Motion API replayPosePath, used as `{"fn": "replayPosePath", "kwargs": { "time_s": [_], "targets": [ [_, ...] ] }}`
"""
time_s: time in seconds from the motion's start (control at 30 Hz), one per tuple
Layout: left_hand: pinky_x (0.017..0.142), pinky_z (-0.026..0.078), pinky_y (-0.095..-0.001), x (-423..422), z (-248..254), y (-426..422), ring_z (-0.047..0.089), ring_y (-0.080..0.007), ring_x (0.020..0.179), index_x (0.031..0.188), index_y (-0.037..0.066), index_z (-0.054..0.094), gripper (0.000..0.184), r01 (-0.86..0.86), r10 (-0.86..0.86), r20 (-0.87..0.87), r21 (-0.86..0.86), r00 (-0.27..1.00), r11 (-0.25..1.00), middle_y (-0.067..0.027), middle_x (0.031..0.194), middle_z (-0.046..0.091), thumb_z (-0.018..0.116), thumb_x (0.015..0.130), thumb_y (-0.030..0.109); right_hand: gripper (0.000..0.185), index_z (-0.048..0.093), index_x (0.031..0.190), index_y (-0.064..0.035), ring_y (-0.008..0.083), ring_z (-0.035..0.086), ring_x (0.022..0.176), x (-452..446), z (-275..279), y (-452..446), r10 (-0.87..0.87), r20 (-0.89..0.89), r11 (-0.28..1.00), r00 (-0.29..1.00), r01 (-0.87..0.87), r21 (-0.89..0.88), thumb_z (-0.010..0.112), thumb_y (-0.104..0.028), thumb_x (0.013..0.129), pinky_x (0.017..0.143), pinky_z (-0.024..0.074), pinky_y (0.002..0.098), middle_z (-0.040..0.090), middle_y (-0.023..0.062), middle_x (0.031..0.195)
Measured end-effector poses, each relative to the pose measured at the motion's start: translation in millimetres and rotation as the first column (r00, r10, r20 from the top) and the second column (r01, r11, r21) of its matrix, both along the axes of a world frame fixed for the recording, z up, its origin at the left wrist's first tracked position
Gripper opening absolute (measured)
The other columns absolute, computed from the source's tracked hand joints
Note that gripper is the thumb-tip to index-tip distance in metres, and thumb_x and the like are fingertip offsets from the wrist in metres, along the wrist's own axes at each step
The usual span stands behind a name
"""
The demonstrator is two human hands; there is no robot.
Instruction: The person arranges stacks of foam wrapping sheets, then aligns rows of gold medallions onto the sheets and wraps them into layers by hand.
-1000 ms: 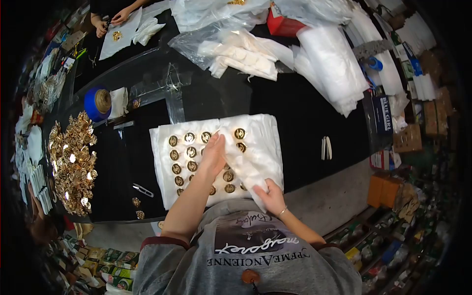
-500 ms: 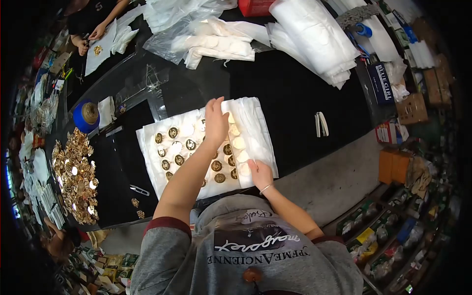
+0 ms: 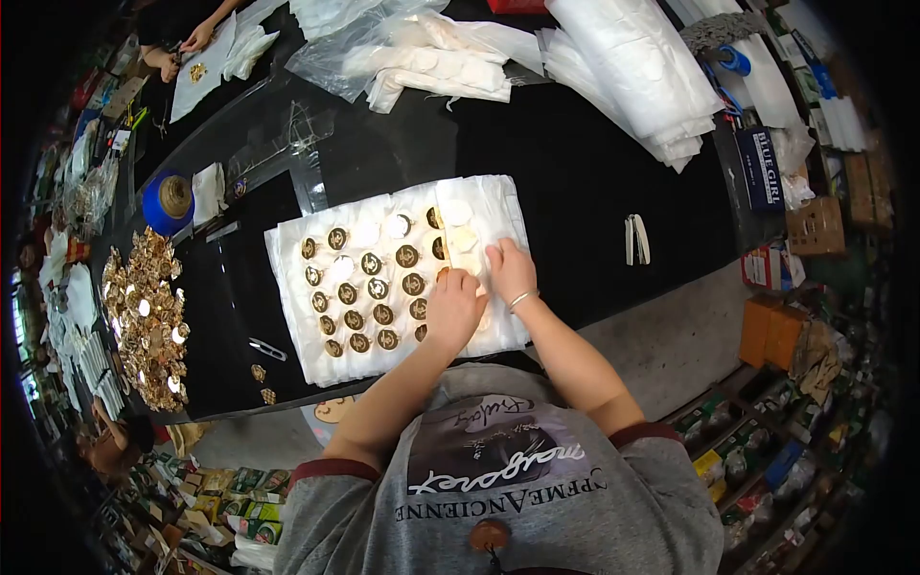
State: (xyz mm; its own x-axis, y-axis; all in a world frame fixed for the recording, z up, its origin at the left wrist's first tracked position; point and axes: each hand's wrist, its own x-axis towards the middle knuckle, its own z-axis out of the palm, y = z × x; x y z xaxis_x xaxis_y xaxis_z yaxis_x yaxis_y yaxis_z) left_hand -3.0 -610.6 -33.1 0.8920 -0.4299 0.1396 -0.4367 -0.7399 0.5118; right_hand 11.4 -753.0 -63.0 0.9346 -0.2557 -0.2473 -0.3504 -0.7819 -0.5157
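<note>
A white wrapping sheet (image 3: 294, 360) lies before me, bearing rows of round black-and-gold medallions (image 3: 383, 314). Its right-hand side is folded over as a strip (image 3: 458, 213) along the last column, partly covering those pieces; pale round shapes show on it. My left hand (image 3: 454, 309) rests palm down at the strip's inner edge, its fingers extended and slightly bent, hiding some medallions. Close beside it, my right hand (image 3: 513, 272) is on the strip near the sheet's right edge, with thumb and bent fingers closed on the white material.
At left are a heap of gold metal pieces (image 3: 146, 326), a blue-wrapped spool (image 3: 168, 202) and thread snips (image 3: 267, 349). White sheeting (image 3: 632, 72) is piled at the back. A white-handled tool (image 3: 637, 240) lies right. Another person's hands (image 3: 196, 36) work at the far left.
My left hand has come down from the upper part of the sheet toward the strip's middle. The right hand has moved up along the strip. More medallions are now uncovered.
</note>
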Motion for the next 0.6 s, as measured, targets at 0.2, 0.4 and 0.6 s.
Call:
{"fn": "replayPosePath", "kwargs": {
  "time_s": [0.2,0.4,0.6],
  "targets": [
    [0.071,0.048,-0.0363,17.4,-4.0,-20.6,0.057,-0.0275,0.083,0.092,0.006,0.055,0.033,-0.085,0.115,-0.083,0.303,0.990,0.949,-0.0110,0.094,0.056,0.070,0.075,0.030,0.023,0.056,0.093,-0.0055,0.0409,0.061,0.063,4.1,-7.1,-8.5,-0.013,0.061,1.000,0.998,0.012,0.008,0.052,-0.028,0.095,0.058,0.0485,0.0466,0.064,0.0177,0.069],
    [0.075,0.047,-0.0362,13.9,-6.6,-16.5,0.058,-0.0241,0.088,0.096,0.009,0.056,0.029,-0.157,0.196,-0.099,0.311,0.976,0.937,-0.0066,0.095,0.057,0.067,0.077,0.028,0.023,0.056,0.093,-0.0056,0.0399,0.062,0.060,4.3,1.6,-5.2,0.017,0.051,0.996,0.999,-0.013,-0.090,0.053,-0.028,0.095,0.054,0.0482,0.0459,0.065,0.0164,0.068],
    [0.087,0.044,-0.0357,45.9,-7.2,4.6,0.056,-0.0214,0.097,0.098,0.010,0.056,0.022,0.117,-0.157,0.216,0.187,0.964,0.975,-0.0045,0.098,0.058,0.061,0.080,0.021,0.021,0.056,0.092,-0.0054,0.0395,0.062,0.057,6.1,-2.6,-9.2,0.020,0.040,0.996,0.999,-0.016,-0.086,0.055,-0.026,0.095,0.052,0.0479,0.0455,0.064,0.0155,0.066]
  ]
}}
